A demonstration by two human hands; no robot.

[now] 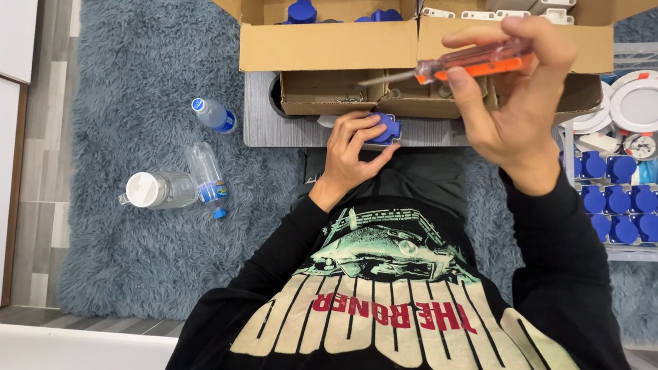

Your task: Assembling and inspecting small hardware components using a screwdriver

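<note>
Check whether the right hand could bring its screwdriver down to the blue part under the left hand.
Probably yes. The right hand holds the screwdriver just above, nothing between. The left hand fingers cover part of the blue part, leaving its right side bare.

Plastic bottles (187, 169) on the grey rug: three, all lying down. Orange-handled screwdriver (467, 62): one; large cardboard box (333, 42): one; small open box (336, 98): one. Blue-capped parts in the wire basket (629, 203): roughly ten, some partly hidden; round white fittings (646, 102) above them: at least two.
</note>
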